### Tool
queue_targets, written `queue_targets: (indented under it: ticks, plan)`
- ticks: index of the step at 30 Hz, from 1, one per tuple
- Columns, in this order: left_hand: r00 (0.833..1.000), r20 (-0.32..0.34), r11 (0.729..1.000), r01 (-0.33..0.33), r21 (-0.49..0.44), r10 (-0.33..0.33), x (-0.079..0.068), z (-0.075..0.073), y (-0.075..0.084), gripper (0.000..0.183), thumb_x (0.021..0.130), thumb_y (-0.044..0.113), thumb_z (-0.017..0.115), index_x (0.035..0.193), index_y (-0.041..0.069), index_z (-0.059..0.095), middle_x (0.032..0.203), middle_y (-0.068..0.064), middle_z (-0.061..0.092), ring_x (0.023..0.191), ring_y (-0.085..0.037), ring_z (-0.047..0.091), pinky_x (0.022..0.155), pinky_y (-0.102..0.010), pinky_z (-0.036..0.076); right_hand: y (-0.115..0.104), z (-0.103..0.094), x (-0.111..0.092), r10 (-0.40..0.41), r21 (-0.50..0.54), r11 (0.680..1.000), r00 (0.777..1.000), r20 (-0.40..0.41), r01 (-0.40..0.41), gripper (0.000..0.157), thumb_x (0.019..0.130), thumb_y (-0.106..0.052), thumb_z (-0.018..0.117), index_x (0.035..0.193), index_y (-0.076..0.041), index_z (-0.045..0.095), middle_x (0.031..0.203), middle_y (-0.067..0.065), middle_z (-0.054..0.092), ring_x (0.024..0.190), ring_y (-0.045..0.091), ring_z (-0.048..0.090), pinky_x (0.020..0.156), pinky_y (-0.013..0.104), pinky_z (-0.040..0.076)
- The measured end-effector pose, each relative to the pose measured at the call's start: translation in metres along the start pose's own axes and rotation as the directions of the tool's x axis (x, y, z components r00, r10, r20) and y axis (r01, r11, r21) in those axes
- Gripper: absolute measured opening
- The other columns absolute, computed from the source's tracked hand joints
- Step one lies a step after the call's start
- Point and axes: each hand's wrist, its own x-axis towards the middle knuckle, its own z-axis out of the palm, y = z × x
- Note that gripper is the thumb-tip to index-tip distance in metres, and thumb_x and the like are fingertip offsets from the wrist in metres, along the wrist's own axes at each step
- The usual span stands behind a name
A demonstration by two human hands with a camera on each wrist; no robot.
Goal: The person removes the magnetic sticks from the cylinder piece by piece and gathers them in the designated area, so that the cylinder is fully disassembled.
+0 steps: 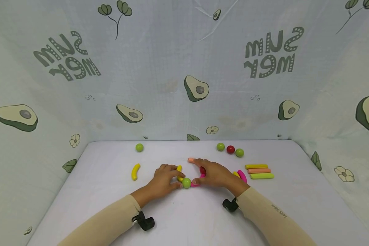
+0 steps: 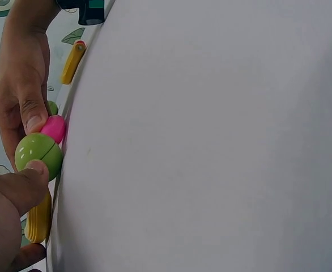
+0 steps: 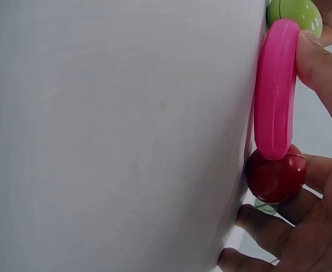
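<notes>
In the head view my left hand [image 1: 166, 179] holds a shiny green ball [image 1: 186, 183] with thumb and index finger. Its thumb presses the ball's side in the left wrist view, and a yellow curved piece [image 1: 179, 168] lies under the same hand. My right hand [image 1: 215, 175] holds a pink curved piece [image 3: 275, 90], thumb at the end beside the green ball. A red ball [image 3: 276, 175] sits against the pink piece's other end, with the right fingers behind it. By the right index fingertip lies an orange stick [image 1: 191, 160].
A yellow curved piece [image 1: 135, 172] and a green ball [image 1: 139, 147] lie to the left. Two green balls flank a red ball [image 1: 230, 149] at the back. Yellow, orange and lime sticks [image 1: 262, 176] lie right, near another pink curved piece [image 1: 242, 176] and a partly hidden yellow one.
</notes>
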Motion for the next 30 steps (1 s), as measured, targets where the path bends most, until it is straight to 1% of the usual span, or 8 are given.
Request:
queue_targets:
  ticks: [6,8,10,14,18,23,30]
  plan:
    - [0.999,-0.034,1.0,-0.006,0.019,0.006,0.001,0.002,-0.002,0.013,0.092,0.028,0.078,0.103,0.022,0.077,0.135,-0.012,0.06,0.131,-0.04,0.046,0.103,-0.062,0.038,0.0,-0.001,0.0,-0.005,0.004,1.0,1.0,-0.002,0.005,0.09,0.079,-0.052,0.085,0.156,-0.027,0.046,0.155,0.011,0.048,0.133,0.036,0.052,0.099,0.06,0.049]
    - [0.999,-0.039,1.0,-0.011,0.028,0.012,0.001,0.002,-0.002,0.016,0.092,0.028,0.079,0.106,0.021,0.077,0.135,-0.011,0.061,0.13,-0.039,0.047,0.103,-0.062,0.038,0.0,-0.001,0.0,-0.006,0.005,1.0,1.0,-0.003,0.006,0.09,0.079,-0.052,0.085,0.156,-0.027,0.046,0.155,0.01,0.048,0.133,0.036,0.052,0.099,0.06,0.049]
    - [0.999,-0.035,0.999,-0.011,0.036,0.013,0.001,0.002,-0.002,0.024,0.092,0.029,0.079,0.114,0.019,0.076,0.135,-0.011,0.061,0.13,-0.039,0.047,0.104,-0.06,0.039,0.001,-0.001,0.0,-0.006,0.005,1.0,1.0,-0.002,0.006,0.09,0.079,-0.052,0.085,0.156,-0.027,0.045,0.155,0.01,0.048,0.134,0.036,0.051,0.099,0.06,0.049]
    - [1.0,-0.006,0.999,-0.001,0.049,0.002,-0.001,-0.001,-0.002,0.042,0.092,0.03,0.078,0.13,0.015,0.07,0.137,-0.01,0.06,0.131,-0.037,0.046,0.107,-0.058,0.038,0.001,0.0,0.0,-0.007,0.009,1.0,1.0,0.004,0.007,0.09,0.079,-0.052,0.085,0.156,-0.028,0.045,0.156,0.01,0.047,0.136,0.037,0.049,0.101,0.061,0.047]
    - [1.0,0.024,0.998,0.005,0.065,-0.006,-0.002,-0.005,-0.005,0.049,0.093,0.029,0.078,0.138,0.014,0.064,0.14,-0.008,0.058,0.133,-0.034,0.045,0.11,-0.056,0.036,0.001,-0.001,0.0,-0.005,0.011,1.0,1.0,0.003,0.005,0.09,0.079,-0.052,0.085,0.156,-0.028,0.045,0.155,0.011,0.047,0.136,0.037,0.049,0.101,0.062,0.047]
    - [0.999,0.033,0.995,-0.007,0.095,0.004,-0.004,-0.008,-0.008,0.048,0.093,0.026,0.077,0.138,0.015,0.065,0.14,-0.006,0.059,0.132,-0.032,0.046,0.111,-0.053,0.037,0.001,-0.001,0.0,0.005,0.015,1.0,1.0,0.002,-0.005,0.09,0.078,-0.052,0.086,0.156,-0.028,0.046,0.155,0.011,0.048,0.134,0.037,0.05,0.099,0.06,0.049]
    - [1.0,0.024,0.997,-0.002,0.077,0.0,-0.006,-0.012,-0.011,0.044,0.09,0.026,0.081,0.132,0.015,0.068,0.137,-0.006,0.061,0.13,-0.031,0.047,0.11,-0.054,0.037,0.0,0.0,-0.001,0.013,0.019,1.0,1.0,0.007,-0.013,0.089,0.08,-0.049,0.086,0.156,-0.028,0.046,0.155,0.011,0.047,0.134,0.037,0.05,0.099,0.06,0.049]
